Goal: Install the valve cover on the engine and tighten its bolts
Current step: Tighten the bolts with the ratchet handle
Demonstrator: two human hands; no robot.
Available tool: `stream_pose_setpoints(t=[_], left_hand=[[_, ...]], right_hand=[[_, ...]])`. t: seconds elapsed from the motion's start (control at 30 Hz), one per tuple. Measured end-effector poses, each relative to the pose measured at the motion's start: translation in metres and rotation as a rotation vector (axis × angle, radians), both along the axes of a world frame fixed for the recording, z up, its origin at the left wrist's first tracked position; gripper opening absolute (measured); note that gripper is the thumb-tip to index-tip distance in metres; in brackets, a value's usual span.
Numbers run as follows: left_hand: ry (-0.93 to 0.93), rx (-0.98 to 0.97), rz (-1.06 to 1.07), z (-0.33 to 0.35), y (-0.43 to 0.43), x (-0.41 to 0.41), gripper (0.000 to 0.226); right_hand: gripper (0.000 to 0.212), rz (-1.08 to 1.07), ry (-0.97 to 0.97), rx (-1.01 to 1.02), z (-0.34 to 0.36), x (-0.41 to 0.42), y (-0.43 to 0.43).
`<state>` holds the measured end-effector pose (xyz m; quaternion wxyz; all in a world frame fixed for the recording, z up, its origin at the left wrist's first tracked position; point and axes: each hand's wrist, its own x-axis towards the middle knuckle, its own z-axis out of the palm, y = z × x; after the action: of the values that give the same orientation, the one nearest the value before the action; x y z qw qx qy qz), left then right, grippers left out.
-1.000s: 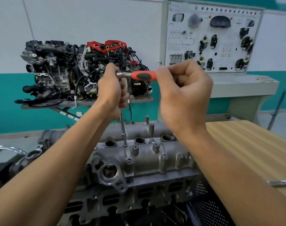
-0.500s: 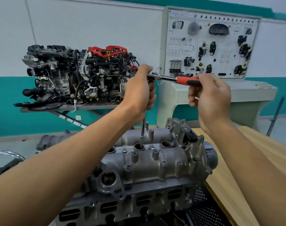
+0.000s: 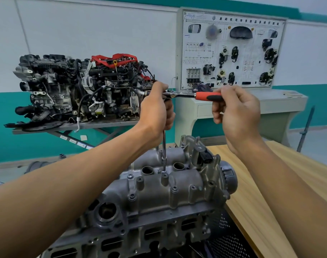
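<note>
Valve cover [image 3: 177,189] sits on the engine [image 3: 140,239] directly below my left grip [image 3: 156,108], which wraps the ratchet [image 3: 185,94] head above its extension [image 3: 164,146]. The tip seems seated on a bolt [image 3: 164,172]. My right grip [image 3: 237,110], out to the side, pinches the orange handle.

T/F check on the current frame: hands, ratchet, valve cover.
1. The right hand grips the ratchet by its red handle. True.
2. The left hand lies flat on the valve cover. False: it grips the top of the extension bar, under the ratchet head.
3. The extension bar stands roughly upright, its lower end at the valve cover. True.
4. The ratchet handle hangs straight down. False: it lies roughly level, pointing to the person's right.
</note>
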<state>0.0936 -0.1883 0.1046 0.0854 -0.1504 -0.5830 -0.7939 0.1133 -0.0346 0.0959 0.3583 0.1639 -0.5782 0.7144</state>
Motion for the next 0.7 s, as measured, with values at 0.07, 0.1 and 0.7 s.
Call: stream_pose_setpoints(t=[0.07,0.1,0.7], left_hand=[[-0.004,-0.01,0.005,-0.003,0.0,-0.001,0.054],[-0.006,-0.018,0.008,-0.004,0.0,-0.002,0.055],[0.015,-0.128,0.046,-0.008,0.009,-0.008,0.049]], right_hand=[[0.032,-0.003,-0.012,0.0,-0.003,-0.001,-0.001],[0.032,-0.002,-0.018,0.0,-0.005,-0.001,-0.001],[0.033,-0.092,-0.087,0.136,-0.014,-0.037,0.008]])
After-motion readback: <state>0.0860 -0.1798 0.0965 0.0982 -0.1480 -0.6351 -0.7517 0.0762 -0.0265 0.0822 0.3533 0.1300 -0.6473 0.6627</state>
